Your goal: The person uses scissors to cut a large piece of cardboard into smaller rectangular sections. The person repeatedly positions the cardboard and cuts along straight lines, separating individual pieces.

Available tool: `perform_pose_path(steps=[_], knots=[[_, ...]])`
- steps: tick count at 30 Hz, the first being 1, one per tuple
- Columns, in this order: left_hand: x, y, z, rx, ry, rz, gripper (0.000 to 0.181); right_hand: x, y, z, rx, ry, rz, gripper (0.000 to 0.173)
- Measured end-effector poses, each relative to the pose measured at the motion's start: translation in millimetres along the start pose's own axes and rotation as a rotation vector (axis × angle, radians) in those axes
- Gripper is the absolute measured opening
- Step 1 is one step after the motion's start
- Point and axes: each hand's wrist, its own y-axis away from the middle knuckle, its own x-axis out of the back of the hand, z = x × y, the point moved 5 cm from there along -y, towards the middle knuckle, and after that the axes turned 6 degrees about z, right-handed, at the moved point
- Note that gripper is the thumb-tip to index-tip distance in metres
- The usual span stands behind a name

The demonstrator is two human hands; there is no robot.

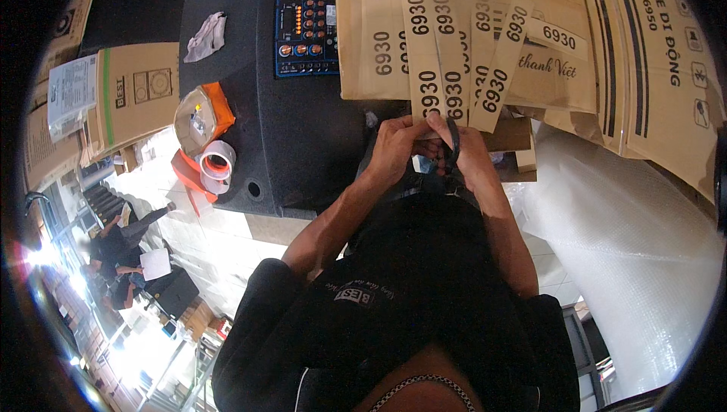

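Observation:
Several long printed strips (417, 43) lie fanned over flattened cardboard (363, 82) in front of me. At the lower end of one strip, my left hand (397, 142) pinches its edge between thumb and fingers. My right hand (468, 153) meets it there, with the black handle of a tool (454, 139), perhaps scissors, looped at its fingers. The tool's blades are hidden. Bluish material shows below the fingers. Left of the strips, a control panel with knobs (306, 20) is set in a black carpeted speaker cabinet (306, 139).
A tape roll (217, 161), an orange-rimmed roll (199, 116) and a crumpled cloth (206, 37) rest on the cabinet. Printed cartons (139, 91) stand at left. A bubble wrap roll (630, 241) stands at right, beside a large carton (647, 60). Other people (122, 264) are at far left.

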Motion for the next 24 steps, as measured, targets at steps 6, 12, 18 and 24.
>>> perform_pose_path(steps=[6, 12, 18, 24], knots=[[1, 0, 2, 0.009, 0.039, 0.023, 0.028, 1, -7, 6, 0.031, 0.031, 0.011, 0.053], [2, 0, 2, 0.003, 0.043, 0.036, 0.028, 0, -4, 4, -0.007, 0.071, 0.027, 0.055], [-2, 10, 7, 0.057, -0.002, 0.013, 0.026, 0, -8, -10, 0.039, -0.007, 0.044, 0.052], [-5, 12, 8, 0.071, -0.029, 0.011, 0.024, 0, -13, -13, 0.062, -0.026, 0.017, 0.056]])
